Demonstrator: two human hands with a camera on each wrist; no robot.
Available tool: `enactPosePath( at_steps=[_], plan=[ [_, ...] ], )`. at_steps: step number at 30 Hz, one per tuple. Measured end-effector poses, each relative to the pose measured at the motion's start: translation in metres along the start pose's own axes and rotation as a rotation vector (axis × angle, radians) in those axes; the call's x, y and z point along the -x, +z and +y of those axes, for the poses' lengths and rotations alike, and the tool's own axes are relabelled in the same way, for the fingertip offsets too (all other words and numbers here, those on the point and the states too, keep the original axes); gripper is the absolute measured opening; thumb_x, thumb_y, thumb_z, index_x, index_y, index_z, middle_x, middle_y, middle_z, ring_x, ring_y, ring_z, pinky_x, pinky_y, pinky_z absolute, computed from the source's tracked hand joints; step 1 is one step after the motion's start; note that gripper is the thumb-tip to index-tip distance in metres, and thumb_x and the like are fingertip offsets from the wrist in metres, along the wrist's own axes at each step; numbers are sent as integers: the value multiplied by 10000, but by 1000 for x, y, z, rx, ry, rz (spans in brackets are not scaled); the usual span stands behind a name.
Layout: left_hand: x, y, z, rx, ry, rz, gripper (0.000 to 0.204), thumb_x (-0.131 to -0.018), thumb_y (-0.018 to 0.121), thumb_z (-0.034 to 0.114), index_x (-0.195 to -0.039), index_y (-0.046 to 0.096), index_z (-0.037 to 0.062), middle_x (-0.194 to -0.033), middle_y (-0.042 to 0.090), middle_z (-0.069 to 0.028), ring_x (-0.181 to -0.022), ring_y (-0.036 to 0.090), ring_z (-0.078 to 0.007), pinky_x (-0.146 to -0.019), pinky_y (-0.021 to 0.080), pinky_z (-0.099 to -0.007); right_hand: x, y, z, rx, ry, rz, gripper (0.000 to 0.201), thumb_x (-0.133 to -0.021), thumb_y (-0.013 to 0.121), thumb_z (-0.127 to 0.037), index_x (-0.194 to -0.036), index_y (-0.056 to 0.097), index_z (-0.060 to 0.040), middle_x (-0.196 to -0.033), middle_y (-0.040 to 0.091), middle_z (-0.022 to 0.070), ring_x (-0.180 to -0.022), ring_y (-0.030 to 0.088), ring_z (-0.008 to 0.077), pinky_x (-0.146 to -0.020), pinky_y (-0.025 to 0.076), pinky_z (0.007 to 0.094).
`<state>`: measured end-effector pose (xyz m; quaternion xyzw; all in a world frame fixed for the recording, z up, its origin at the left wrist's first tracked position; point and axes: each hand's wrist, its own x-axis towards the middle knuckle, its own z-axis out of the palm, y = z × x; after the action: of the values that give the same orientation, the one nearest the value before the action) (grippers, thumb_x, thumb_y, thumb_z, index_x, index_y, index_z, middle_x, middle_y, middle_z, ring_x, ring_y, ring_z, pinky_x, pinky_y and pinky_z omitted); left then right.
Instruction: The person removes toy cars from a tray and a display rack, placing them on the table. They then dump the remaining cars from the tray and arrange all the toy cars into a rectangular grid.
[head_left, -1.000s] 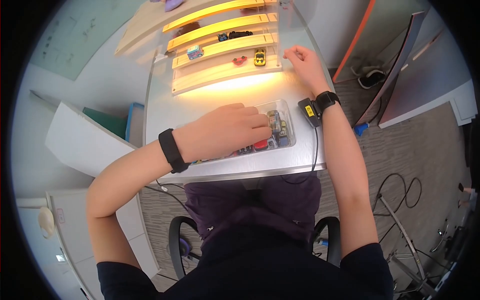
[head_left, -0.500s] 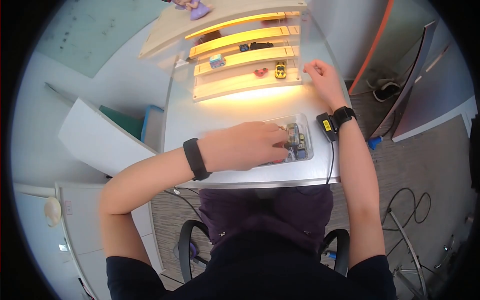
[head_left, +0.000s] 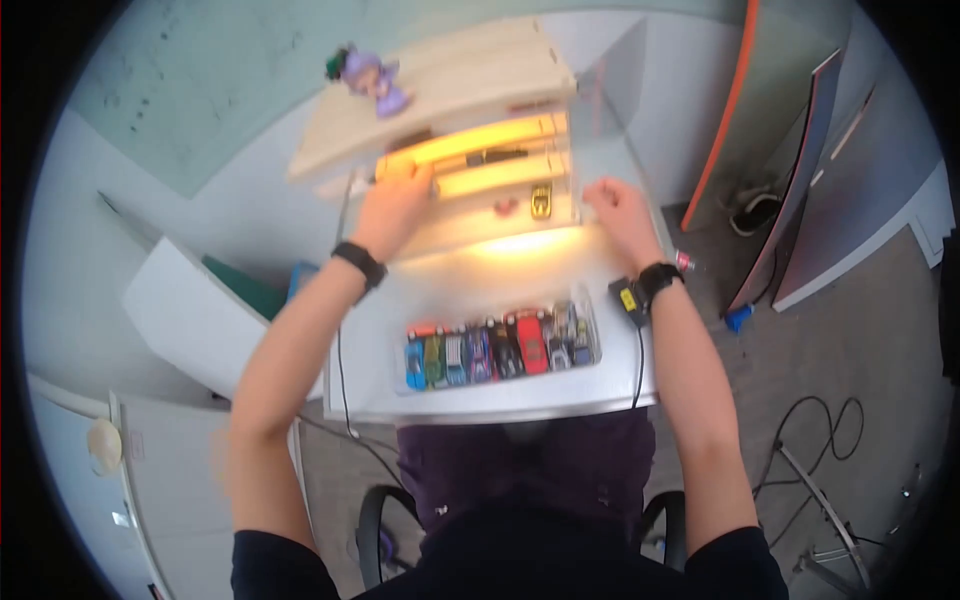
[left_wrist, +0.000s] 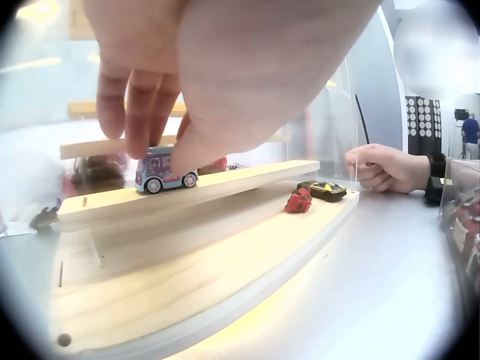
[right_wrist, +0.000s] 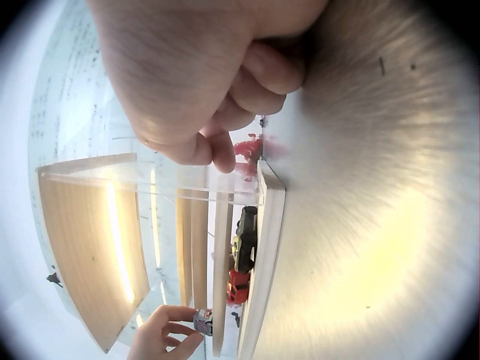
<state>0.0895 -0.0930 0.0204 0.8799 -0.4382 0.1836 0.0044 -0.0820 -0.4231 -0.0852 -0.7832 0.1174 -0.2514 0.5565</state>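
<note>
My left hand (head_left: 395,210) is at the left part of a stepped wooden display rack (left_wrist: 187,277). In the left wrist view its thumb and fingers pinch a small blue and purple toy bus (left_wrist: 154,171), whose wheels are at a step's surface. The thumb covers the bus's right end. In the right wrist view the fingertips flank the bus (right_wrist: 203,321). By the rack's right end, my right hand (head_left: 622,212) is loosely curled and holds nothing visible. A yellow and black toy car (head_left: 541,200) and a small red toy car (head_left: 507,207) sit on the lowest step.
Near the table's front edge lies a clear plastic box (head_left: 500,383) with several toy cars. A black toy car (head_left: 497,157) is on a higher step. A purple doll figure (head_left: 375,85) stands on the rack's top board. Clear panels (right_wrist: 161,180) close the rack's sides.
My left hand has gone from the box of toy cars up to the rack and now pinches the toy bus. My right hand stays by the rack's right end. The head view has shifted.
</note>
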Motion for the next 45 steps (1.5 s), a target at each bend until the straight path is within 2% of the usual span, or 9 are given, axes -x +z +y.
enactPosePath(
  at_steps=[4,8,14,17,20,24,33,39,45],
  plan=[
    [-9,-8,0,165,30,-44,268,-909,705,17,-1161,625,59,-1137,670,-186,-1196,644,-436,-903,563,-535,7,-3,0,-30,-10,8,246,-1030,739,-277,-969,772,-40,-649,599,-20,-607,513,79,-586,419,309],
    [-8,-26,18,187,-6,-49,266,-974,726,179,-1180,648,30,-1073,732,-183,-1042,716,-403,-868,570,-499,4,-1,-4,-22,23,-15,247,-1027,735,-278,-974,774,-40,-652,601,-21,-594,489,80,-568,391,313],
    [21,-67,89,644,291,-254,237,-974,818,172,-1158,736,47,-1049,755,-94,-912,692,-233,-825,577,-358,3,-5,-11,-18,67,-54,259,-1031,734,-291,-975,775,-42,-654,604,-27,-584,469,66,-564,375,312],
    [29,-109,123,826,430,-155,264,-943,812,86,-1197,741,77,-1155,737,-61,-1020,695,-260,-869,576,-367,-3,-12,-14,28,61,-63,262,-1035,734,-289,-971,773,-38,-655,602,-44,-593,464,54,-565,364,306],
    [44,-124,151,579,702,-231,299,-901,799,67,-1195,748,95,-1163,700,-46,-1080,682,-262,-905,569,-383,4,-3,-15,-91,85,-34,259,-1036,733,-289,-968,775,-43,-643,580,-61,-596,448,47,-561,339,301],
    [57,-102,161,452,794,-291,290,-880,761,113,-1170,754,104,-1126,664,-47,-1051,664,-256,-926,571,-398,5,-3,-19,-122,81,-46,245,-1034,731,-284,-974,783,-52,-626,532,-77,-595,410,43,-557,305,294],
    [55,-94,182,272,640,-180,228,-904,755,107,-1129,722,99,-1038,612,-73,-995,663,-277,-857,568,-404,1,-5,-11,-64,28,-48,250,-1021,738,-290,-965,778,-50,-623,512,-84,-600,390,39,-557,307,291],
    [52,-105,174,446,465,-352,264,-864,784,97,-1121,724,86,-1017,594,-98,-942,653,-308,-813,560,-435,0,-4,-8,-45,10,-35,261,-1019,736,-304,-962,777,-52,-611,523,-65,-589,417,54,-555,334,304],
    [62,-89,178,495,716,-402,251,-872,766,114,-1122,772,87,-1064,596,-106,-1003,644,-307,-857,552,-435,-2,-1,-2,-44,4,-20,276,-1018,731,-315,-968,782,-48,-626,547,-43,-591,435,66,-563,351,312]
  ],
)
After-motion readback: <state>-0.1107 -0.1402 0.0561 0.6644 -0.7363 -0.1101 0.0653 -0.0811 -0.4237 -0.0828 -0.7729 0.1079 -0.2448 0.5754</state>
